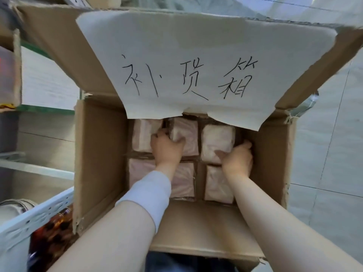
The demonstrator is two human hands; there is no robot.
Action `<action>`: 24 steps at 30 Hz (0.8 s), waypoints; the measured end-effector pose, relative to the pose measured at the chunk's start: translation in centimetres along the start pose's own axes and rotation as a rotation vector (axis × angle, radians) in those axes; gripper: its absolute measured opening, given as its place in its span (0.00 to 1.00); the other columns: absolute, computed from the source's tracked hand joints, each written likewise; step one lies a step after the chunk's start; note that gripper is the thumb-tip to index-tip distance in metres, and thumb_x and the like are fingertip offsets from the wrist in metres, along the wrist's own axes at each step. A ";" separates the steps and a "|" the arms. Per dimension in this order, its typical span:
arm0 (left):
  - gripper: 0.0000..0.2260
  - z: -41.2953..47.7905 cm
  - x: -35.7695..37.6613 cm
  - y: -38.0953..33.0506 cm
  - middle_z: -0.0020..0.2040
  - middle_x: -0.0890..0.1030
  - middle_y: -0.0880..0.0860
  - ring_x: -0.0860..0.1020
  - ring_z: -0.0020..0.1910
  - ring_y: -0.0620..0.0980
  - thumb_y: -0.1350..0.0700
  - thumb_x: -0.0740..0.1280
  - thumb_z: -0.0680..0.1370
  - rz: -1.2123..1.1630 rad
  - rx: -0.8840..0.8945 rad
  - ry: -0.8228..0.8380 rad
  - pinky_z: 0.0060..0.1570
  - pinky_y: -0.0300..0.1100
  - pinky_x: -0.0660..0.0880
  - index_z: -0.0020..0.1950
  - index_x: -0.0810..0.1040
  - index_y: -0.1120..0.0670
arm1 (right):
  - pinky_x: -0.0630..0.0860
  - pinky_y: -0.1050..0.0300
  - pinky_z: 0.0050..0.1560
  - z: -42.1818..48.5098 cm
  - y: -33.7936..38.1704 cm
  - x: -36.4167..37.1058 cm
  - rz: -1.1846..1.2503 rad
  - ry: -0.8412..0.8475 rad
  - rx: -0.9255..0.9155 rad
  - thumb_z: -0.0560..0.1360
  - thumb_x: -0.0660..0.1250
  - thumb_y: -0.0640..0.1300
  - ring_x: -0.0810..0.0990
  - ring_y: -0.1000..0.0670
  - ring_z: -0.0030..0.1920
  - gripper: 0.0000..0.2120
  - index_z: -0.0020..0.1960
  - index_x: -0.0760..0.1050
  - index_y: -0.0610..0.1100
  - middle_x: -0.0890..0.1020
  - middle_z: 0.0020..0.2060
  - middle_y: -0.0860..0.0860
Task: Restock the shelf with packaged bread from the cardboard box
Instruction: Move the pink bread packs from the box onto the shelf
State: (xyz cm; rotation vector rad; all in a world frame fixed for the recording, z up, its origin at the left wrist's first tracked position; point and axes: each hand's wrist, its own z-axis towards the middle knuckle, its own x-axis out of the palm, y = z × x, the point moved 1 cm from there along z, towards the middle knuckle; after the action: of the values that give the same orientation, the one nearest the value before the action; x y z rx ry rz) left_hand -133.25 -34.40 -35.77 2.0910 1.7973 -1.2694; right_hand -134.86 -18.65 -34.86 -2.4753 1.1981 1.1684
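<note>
An open cardboard box (98, 154) stands on the floor below me, its far flap covered by a white sheet with handwritten characters. Several pale packaged breads lie in two rows on its bottom. My left hand (167, 148) is down in the box, fingers curled around the middle package of the far row (186, 130). My right hand (238, 159) grips the near right edge of the far-right package (217, 140). Nearer packages (218, 185) lie partly under my forearms.
The shelf unit stands at the left, with a white board shelf edged in green (47, 83) and a lower white shelf (37, 169). A perforated white shelf rail (33, 216) runs at the bottom left, with dark packaged goods (53, 238) below it. Grey tiled floor (324, 154) lies to the right.
</note>
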 end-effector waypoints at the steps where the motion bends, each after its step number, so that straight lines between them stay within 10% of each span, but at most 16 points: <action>1: 0.24 -0.2 -0.6 -0.2 0.59 0.72 0.61 0.70 0.61 0.58 0.56 0.72 0.68 -0.017 0.018 0.001 0.62 0.45 0.68 0.61 0.71 0.59 | 0.72 0.48 0.56 -0.5 0.0 -0.7 0.011 0.015 -0.039 0.66 0.75 0.49 0.75 0.38 0.60 0.34 0.65 0.65 0.36 0.77 0.59 0.39; 9: 0.21 -6.5 -6.3 -1.2 0.47 0.70 0.50 0.70 0.48 0.49 0.57 0.71 0.71 -0.258 -0.047 0.127 0.47 0.39 0.67 0.58 0.64 0.55 | 0.77 0.43 0.55 -6.3 -0.9 -6.8 0.372 0.203 0.063 0.68 0.73 0.48 0.78 0.41 0.54 0.20 0.55 0.69 0.45 0.77 0.51 0.45; 14: 0.23 -15.3 -13.0 2.5 0.56 0.72 0.52 0.74 0.51 0.50 0.59 0.69 0.70 -0.507 -0.159 0.060 0.51 0.44 0.72 0.60 0.62 0.52 | 0.79 0.60 0.26 -14.6 -3.9 -10.7 0.589 0.392 0.058 0.72 0.71 0.43 0.79 0.45 0.44 0.16 0.54 0.67 0.42 0.77 0.48 0.45; 24: 0.14 -41.6 -33.9 13.2 0.53 0.80 0.52 0.80 0.50 0.48 0.57 0.65 0.76 -1.198 0.109 -0.168 0.39 0.40 0.80 0.62 0.71 0.52 | 0.79 0.65 0.32 -39.2 -7.3 -18.2 0.286 0.699 -0.540 0.68 0.73 0.48 0.83 0.52 0.43 0.23 0.59 0.70 0.46 0.80 0.48 0.50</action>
State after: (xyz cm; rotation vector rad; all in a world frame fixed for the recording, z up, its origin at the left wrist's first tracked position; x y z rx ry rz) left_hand -99.00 -40.85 7.12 0.7187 3.0180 -1.6284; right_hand -113.60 -20.06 3.46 -3.3892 1.6068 0.7497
